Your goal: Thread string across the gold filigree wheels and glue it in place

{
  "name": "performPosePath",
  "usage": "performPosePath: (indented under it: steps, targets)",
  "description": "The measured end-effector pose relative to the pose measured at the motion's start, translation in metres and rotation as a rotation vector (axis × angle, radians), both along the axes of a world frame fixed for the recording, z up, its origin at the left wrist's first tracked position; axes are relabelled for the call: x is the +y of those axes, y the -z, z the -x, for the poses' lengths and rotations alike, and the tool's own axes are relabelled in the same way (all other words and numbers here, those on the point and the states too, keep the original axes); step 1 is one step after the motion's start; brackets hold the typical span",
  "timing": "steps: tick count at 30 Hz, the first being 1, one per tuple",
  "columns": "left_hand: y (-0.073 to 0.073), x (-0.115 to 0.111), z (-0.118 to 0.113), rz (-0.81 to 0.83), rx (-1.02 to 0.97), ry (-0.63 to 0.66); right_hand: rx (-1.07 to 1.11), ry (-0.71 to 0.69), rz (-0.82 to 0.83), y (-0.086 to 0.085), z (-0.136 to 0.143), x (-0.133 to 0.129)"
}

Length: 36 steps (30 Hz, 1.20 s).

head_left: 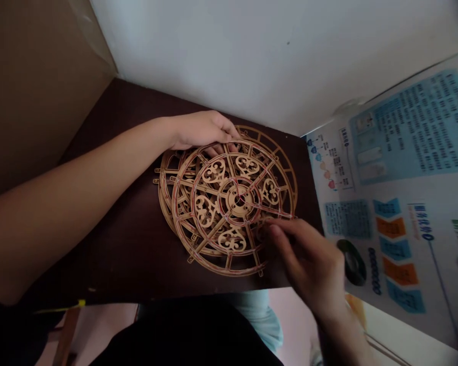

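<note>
Nearest, black clothing (187,335) showed below the near edge of the dark brown wooden desk (130,254), with pale teal cloth (261,320) beside it. A thin yellow strip (81,303) showed at the near edge, towards the left.

The right hand (315,259) reached in over the near right part of the desk. The tips of its thumb and index finger were close together at the lower right part of a round, tan wooden openwork wheel (232,240); whether they had hold of anything could not be told.

The wheel was near the middle of the desk, with reddish lines along its rings and spokes and at least 5 scroll-shaped inserts (206,211). It overlapped other tan wooden ring pieces (164,198), which stuck out to its left and towards the far right.

Beyond, the left hand (204,129) was at the wheel's far rim, fingers partly curled, some visible through the openwork; how firmly they gripped could not be told.

A blue, orange and white printed sheet (408,147) bordered the right edge, a dark green ring (351,263) against it. A brown panel (41,76) stood at the left, a white wall (232,61) behind the far edge.
</note>
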<state>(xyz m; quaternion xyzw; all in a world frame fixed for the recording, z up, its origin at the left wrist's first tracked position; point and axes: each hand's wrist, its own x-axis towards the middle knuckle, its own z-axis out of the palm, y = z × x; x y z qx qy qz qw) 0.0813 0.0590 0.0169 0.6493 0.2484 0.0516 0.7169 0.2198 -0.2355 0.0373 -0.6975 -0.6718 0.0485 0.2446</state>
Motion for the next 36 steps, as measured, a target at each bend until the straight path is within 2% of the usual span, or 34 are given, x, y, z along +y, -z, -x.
performPosePath:
  steps: [3, 6, 12, 17, 26, 36]
  targets:
    - [-0.002, -0.002, 0.002, -0.031, -0.025, 0.018, 0.003, -0.047, -0.036, 0.016, 0.025, -0.010]
    - [-0.003, -0.003, 0.002, -0.049, 0.003, 0.005, 0.025, -0.083, -0.021, 0.025, 0.045, -0.009]
    - [-0.001, 0.000, -0.001, -0.093, 0.030, 0.007, 0.111, -0.101, -0.040, 0.033, 0.048, 0.001]
    - [0.002, 0.003, -0.002, -0.121, 0.015, 0.012, 0.153, -0.071, -0.030, 0.034, 0.050, 0.002]
    - [-0.008, -0.004, 0.000, -0.109, 0.074, 0.016, 0.204, 0.003, 0.088, 0.028, 0.057, 0.005]
    - [-0.011, -0.005, 0.000, -0.103, 0.088, 0.016, 0.258, 0.051, 0.090, 0.026, 0.060, 0.012]
